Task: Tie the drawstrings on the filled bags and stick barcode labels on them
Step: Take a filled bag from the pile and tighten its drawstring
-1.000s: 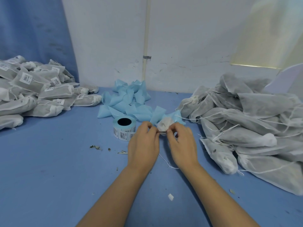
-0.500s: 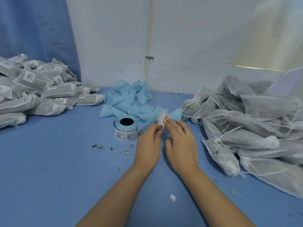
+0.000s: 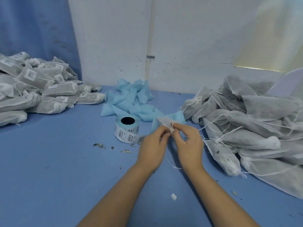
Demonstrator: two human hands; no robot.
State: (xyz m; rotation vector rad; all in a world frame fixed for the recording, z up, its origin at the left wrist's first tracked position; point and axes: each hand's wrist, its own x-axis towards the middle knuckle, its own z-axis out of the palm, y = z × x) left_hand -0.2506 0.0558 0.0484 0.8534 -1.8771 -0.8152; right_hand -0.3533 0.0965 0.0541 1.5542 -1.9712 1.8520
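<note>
Table (image 3: 49,185) layout, seen from your position.
Labelled bags (image 3: 32,89) lie piled at your far left, unlabelled bags (image 3: 249,128) at your right. The label roll (image 3: 127,129) stands between them, with discarded backing strips (image 3: 129,102) behind it by the wall (image 3: 188,46).

One label roll (image 3: 127,128), two bag heaps (image 3: 41,94) (image 3: 249,128), two hands (image 3: 152,149) (image 3: 188,145).

Place: small packing workshop, hand-work bench.
Far left of left hand (image 3: 152,149): heap of barcode-labelled bags (image 3: 41,89).
Right of right hand (image 3: 188,145): heap of unlabelled bags (image 3: 246,128).
Just ahead: label roll (image 3: 127,129), blue backing scraps (image 3: 131,102).
Under hands: blue table top (image 3: 49,169).
</note>
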